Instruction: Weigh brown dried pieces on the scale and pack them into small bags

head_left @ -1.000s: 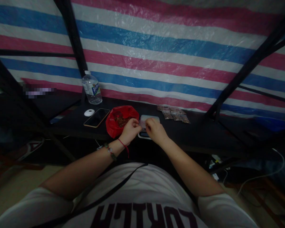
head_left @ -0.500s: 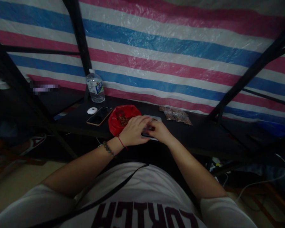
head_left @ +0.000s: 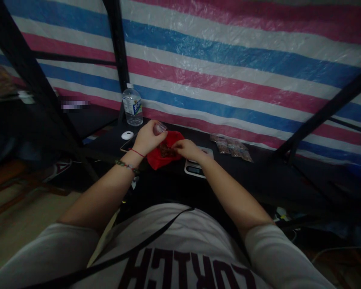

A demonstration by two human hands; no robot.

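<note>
My left hand (head_left: 148, 139) is closed on a small clear plastic bag (head_left: 160, 128), held above the back left edge of a red plastic bag (head_left: 157, 161). The red bag lies spread like a bowl, with small brown pieces (head_left: 165, 151) inside it. Over its right side reaches my right hand (head_left: 188, 149), fingertips pinched together at the brown pieces; whatever lies between them is too small to make out. Beneath my right wrist, partly covered, is a white digital scale (head_left: 194, 170) with a dark display.
Several filled clear packets (head_left: 232, 148) lie at the right on the black table. On the left stand a clear bottle (head_left: 132, 107), a round white object (head_left: 127, 135) and a phone (head_left: 124, 147) partly behind my left hand. Black frame posts (head_left: 116, 44) and a striped sheet (head_left: 216, 80) rise behind.
Both hands have moved left from above the scale. My left hand has lifted the clear bag beside the red bag, while my right hand has gone into the red bag. The scale's display now shows.
</note>
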